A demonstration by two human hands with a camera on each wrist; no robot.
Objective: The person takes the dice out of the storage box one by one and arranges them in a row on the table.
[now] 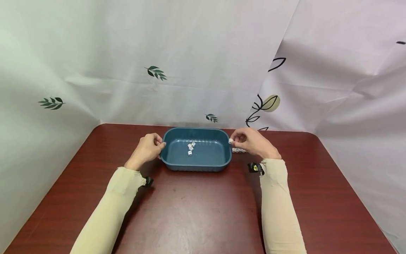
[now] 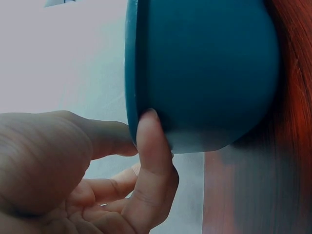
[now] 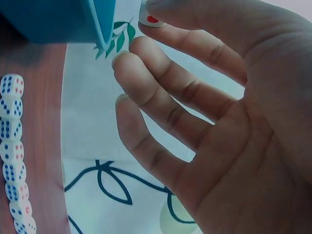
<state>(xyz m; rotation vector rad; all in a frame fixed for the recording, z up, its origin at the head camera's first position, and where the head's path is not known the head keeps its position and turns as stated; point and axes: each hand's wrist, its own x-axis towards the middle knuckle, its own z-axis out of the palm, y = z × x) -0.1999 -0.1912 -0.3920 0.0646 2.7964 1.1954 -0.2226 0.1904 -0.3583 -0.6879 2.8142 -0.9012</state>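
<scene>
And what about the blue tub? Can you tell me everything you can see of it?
The blue tub is a dark teal-blue oblong with rounded corners, open on top, with a lip round its rim. It looks like smooth, slightly shiny plastic. It sits upright on the reddish-brown table, near the far edge. Four white dice lie inside on its floor, left of the middle. The left hand pinches its left rim.
</scene>
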